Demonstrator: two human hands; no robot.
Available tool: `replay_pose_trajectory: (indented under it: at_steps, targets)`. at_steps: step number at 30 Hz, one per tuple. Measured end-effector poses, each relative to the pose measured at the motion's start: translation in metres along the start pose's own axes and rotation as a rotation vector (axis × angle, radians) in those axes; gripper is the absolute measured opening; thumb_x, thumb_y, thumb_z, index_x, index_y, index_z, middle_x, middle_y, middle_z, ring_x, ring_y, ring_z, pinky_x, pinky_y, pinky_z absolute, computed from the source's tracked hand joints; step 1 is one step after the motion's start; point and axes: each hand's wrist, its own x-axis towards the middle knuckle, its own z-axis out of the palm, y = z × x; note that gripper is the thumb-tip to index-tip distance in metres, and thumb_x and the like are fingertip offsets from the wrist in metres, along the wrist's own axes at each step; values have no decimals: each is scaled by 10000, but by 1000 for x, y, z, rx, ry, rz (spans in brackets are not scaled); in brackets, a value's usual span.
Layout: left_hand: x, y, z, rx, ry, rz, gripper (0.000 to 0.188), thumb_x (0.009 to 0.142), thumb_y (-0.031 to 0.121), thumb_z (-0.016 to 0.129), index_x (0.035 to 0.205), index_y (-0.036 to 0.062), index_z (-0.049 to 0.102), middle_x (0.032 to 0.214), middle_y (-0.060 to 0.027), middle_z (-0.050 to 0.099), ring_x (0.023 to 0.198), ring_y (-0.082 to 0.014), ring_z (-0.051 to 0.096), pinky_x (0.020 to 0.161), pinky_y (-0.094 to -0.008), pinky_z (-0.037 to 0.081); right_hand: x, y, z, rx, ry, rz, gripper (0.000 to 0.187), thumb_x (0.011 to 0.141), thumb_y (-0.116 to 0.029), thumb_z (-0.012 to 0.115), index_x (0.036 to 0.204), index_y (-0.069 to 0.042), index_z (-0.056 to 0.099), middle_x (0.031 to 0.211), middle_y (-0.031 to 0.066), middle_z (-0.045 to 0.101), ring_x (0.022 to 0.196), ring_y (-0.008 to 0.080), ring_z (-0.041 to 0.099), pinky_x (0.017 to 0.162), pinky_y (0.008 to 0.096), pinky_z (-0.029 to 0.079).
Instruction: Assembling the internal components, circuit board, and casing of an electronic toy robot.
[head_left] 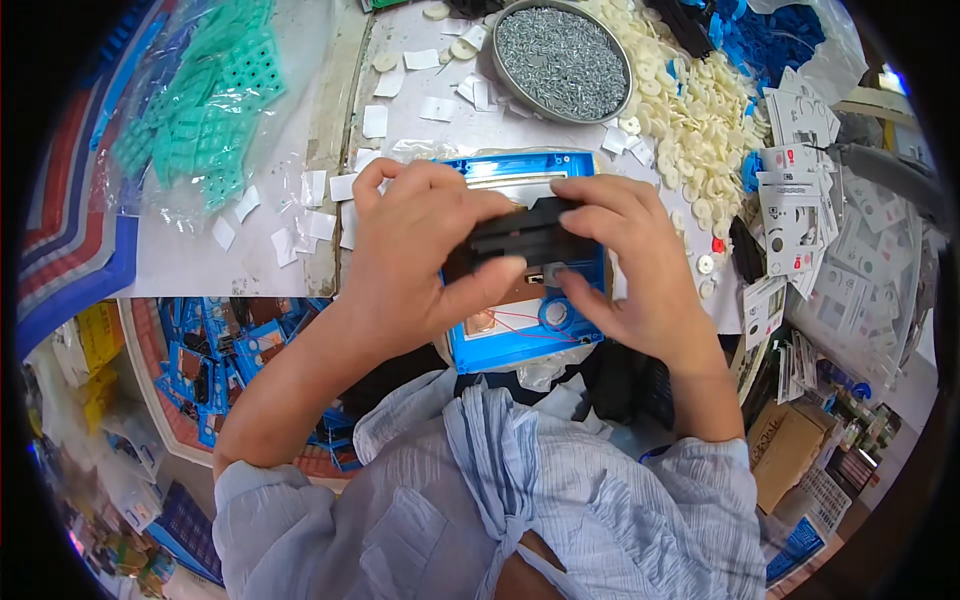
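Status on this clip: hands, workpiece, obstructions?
Left hand and right hand: both on black part, blurred. Blue casing: beneath, open side up. Hands, part block some of its inside.

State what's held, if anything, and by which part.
Black part, held by its two ends: left hand on the left, right hand on the right.

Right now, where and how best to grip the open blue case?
Blue case: likely best pinched by both outer side walls at its near end, coming from the person's side. It lies open side up, walls raised, so that grip should clear the round part inside and the left hand and right hand, whose fingers are on the black part.
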Motion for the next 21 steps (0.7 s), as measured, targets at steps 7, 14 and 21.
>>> replay_pose_trajectory:
  at_steps: [7,14,21]
  targets:
    - [-9,2,-2,-499,66,-310,512,928,263,622,1352,26,461,1064,-58,689,1019,-230,575,978,-432,292,29,19,-21,250,-177,166,491,749,-156,775,1209,-47,645,922,100,697,733,234,657,685,340,538]
    - [-28,10,0,61,-4,-45,631,811,271,723,1352,39,495,1148,-31,676,1071,-220,541,976,-452,282,48,45,-24,537,-484,534,471,842,-277,748,1228,-27,645,715,53,643,617,116,607,539,283,456]
    - [-24,18,7,214,-18,-71,688,751,237,749,1377,42,541,1163,-14,663,1034,-221,546,959,-448,285,48,20,-20,-39,-195,324,431,868,-349,761,1178,-84,620,728,135,664,610,292,656,539,363,476]
